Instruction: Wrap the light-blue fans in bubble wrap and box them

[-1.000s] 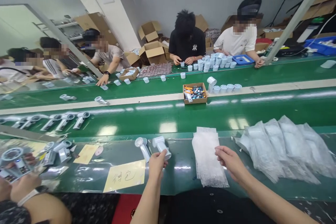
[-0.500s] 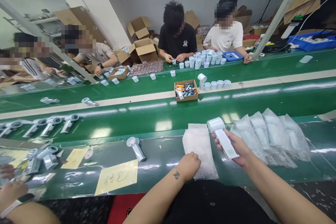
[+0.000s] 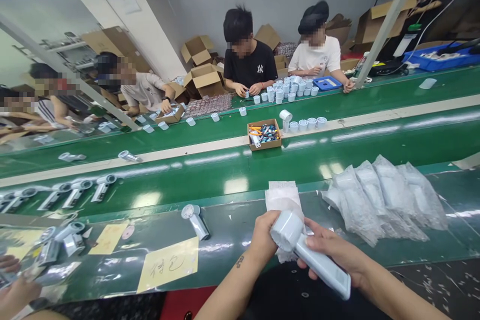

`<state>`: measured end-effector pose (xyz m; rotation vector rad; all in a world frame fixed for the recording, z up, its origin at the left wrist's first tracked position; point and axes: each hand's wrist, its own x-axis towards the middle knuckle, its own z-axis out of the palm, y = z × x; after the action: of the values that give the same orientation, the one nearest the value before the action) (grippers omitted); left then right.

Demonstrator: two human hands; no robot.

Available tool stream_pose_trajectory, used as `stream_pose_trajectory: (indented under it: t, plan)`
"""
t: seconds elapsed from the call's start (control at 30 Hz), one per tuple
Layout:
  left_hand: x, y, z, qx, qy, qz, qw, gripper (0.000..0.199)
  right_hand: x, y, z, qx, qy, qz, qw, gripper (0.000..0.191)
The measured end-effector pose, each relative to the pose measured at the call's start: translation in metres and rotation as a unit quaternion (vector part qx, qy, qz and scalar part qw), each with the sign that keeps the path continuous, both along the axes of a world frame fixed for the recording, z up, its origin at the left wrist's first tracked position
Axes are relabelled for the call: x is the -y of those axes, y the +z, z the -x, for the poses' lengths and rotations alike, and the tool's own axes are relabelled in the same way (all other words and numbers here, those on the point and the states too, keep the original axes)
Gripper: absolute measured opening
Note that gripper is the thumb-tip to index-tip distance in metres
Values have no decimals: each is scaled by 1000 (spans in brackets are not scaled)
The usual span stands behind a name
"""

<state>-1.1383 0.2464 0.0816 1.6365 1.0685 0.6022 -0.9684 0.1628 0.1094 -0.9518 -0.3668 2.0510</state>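
A pale blue handheld fan [image 3: 320,261] is tilted over the table's front edge, its round head to the left and its handle pointing down to the right. My right hand [image 3: 339,250] is closed around the handle, the thumb lying along the near side. Against the fan's head, my left hand [image 3: 263,237] curls inward; that head covers its fingertips, so what they grip is hidden. Behind both hands lies a white translucent packing bag [image 3: 283,196], partly covered by the fan. Several bagged fans [image 3: 384,195] lie overlapping to the right.
Left of me stand a silvery fan [image 3: 195,221] and a yellow handwritten paper [image 3: 168,264]. Across the green conveyor [image 3: 202,175] are a small parts box [image 3: 264,146], several pale cups [image 3: 303,124] and co-workers. A neighbour's hand [image 3: 18,290] is at far left.
My right hand has brought the fan left and nearer to me, turning its head toward my left hand. The bag is now mostly behind the fan and hands.
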Motion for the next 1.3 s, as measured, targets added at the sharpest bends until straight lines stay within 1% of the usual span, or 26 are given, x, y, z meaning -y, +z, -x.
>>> stream_pose_trajectory:
  t: [0.07,0.13,0.17,0.2,0.23,0.27,0.3,0.33,0.37,0.43,0.5,0.57,0.6,0.67,0.7,0.77,0.8,0.83,0.93,1.0,1.07,1.13,1.17,1.23,1.27,1.3]
  plan:
    - [0,-8,1,54,46,102,992,19,-3,-4,-3,18,-8,14,1000,82]
    - [0,-14,3,88,106,170,976,27,-4,-7,-5,46,-6,23,999,65]
    - [1,-14,3,92,125,176,972,30,-4,-7,-5,62,-3,28,998,57]
    - [2,-13,3,87,130,158,975,31,-3,-7,-4,78,-1,34,996,52]
    - [3,-10,2,74,123,114,983,30,-2,-7,-3,94,-3,37,995,47]
    - [5,-5,2,56,106,50,992,30,-1,-5,-2,109,-9,38,993,44]
    - [7,0,2,38,81,-33,995,28,0,-3,0,122,-16,37,992,42]
    - [8,6,3,23,52,-126,990,25,1,0,1,132,-27,34,990,40]
    - [10,10,5,12,23,-220,975,22,2,4,2,141,-39,31,989,39]
    - [13,16,10,-6,-17,-386,922,22,4,11,3,150,-60,21,987,38]
    - [16,16,18,-36,-26,-489,871,28,7,16,3,157,-85,13,984,40]
    - [21,12,23,-66,-23,-532,844,33,11,18,1,168,-114,17,979,44]
    - [24,10,24,-75,-23,-538,840,35,13,19,1,173,-128,24,976,47]
    - [31,9,21,-76,-29,-533,842,35,16,20,-1,178,-156,45,971,58]
    - [35,11,17,-68,-47,-531,844,34,17,20,-1,177,-167,56,968,63]
    - [40,18,6,-41,-113,-528,841,30,16,23,-1,168,-181,70,967,66]
    - [42,22,0,-23,-143,-521,841,28,15,25,-1,162,-189,74,966,63]
    - [43,27,-6,-6,-154,-508,847,25,13,26,-1,158,-198,80,964,57]
    - [46,39,-20,28,-106,-430,896,18,14,24,-3,165,-224,103,955,37]
    - [47,45,-26,44,-122,-364,922,16,19,18,-10,206,-210,100,950,33]
    - [50,49,-29,54,-145,-269,950,14,30,16,-24,304,-153,54,939,37]
    - [53,54,-30,57,-106,-119,986,15,44,24,-42,421,-64,-16,905,39]
    - [54,57,-29,61,-80,-28,995,16,52,32,-52,460,-16,-53,886,39]
    - [56,65,-28,84,-64,133,985,20,67,56,-72,474,69,-111,871,35]
    - [56,69,-27,103,-72,185,975,24,73,67,-81,467,88,-132,870,34]
    - [56,73,-27,122,-86,215,965,28,77,77,-90,456,95,-145,873,33]
